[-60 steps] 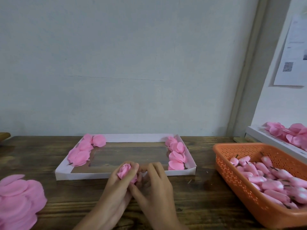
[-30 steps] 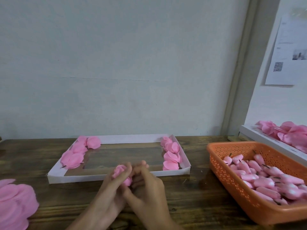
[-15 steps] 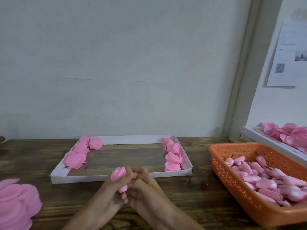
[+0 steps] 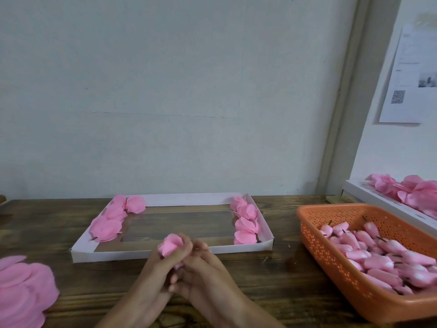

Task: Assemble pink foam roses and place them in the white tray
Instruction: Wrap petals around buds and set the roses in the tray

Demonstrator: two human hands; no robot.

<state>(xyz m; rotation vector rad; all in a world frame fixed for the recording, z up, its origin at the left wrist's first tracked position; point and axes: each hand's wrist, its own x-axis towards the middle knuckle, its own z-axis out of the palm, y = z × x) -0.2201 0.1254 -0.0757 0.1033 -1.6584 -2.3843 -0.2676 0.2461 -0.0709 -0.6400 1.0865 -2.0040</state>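
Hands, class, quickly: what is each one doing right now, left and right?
The left hand grips the pink foam rose.
The right hand is curled against it; whether it grips the rose too cannot be told.

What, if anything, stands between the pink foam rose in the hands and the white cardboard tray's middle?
The left hand grips the pink foam rose, right hand beside it, just before the white cardboard tray. Only the tray's own low near wall lies between; its middle holds no roses.

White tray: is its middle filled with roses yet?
No. The white tray holds only left-end roses and right-end roses; its middle is bare.
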